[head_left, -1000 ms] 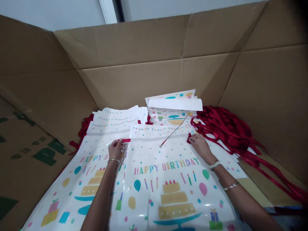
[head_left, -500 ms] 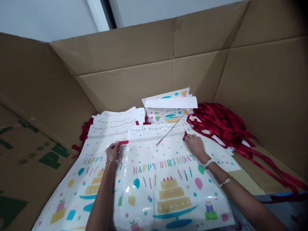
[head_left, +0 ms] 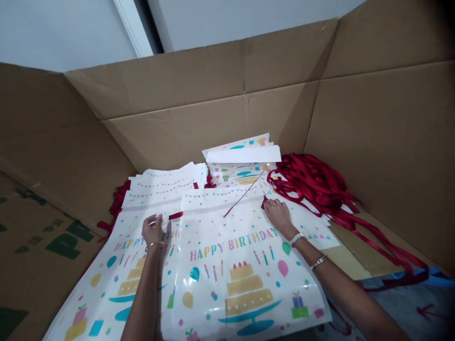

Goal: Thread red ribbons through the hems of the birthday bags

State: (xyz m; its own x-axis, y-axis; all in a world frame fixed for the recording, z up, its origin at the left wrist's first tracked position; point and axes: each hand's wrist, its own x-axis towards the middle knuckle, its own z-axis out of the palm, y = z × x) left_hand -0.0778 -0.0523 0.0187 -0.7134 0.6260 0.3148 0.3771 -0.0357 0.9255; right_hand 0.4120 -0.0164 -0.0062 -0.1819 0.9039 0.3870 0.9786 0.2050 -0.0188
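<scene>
In front of me lies a large glossy white printed sheet or bag point(head_left: 231, 255) with "HAPPY BIRTHDAY", a cake and balloons on it. A short red ribbon end point(head_left: 175, 215) sticks out at its upper left edge. My left hand point(head_left: 152, 229) is just left of that ribbon end, fingers loosely bent and apart, holding nothing. At the upper right edge my right hand point(head_left: 280, 217) has its fingers closed over another red ribbon piece point(head_left: 264, 201). Across the top of the print lies a thin dark wire point(head_left: 243, 194) with a reddish lower end.
Matching printed sheets point(head_left: 156, 182) are stacked beneath and to the left. A folded printed piece point(head_left: 245, 154) lies at the back. A tangled heap of red ribbon point(head_left: 313, 182) is at the right, its strands trailing forward. Tall cardboard walls point(head_left: 199, 109) surround the left, back and right.
My left hand has let go of the left ribbon end and moved slightly left, its fingers opening. My right hand stays on the right ribbon. The whole view has shifted a little.
</scene>
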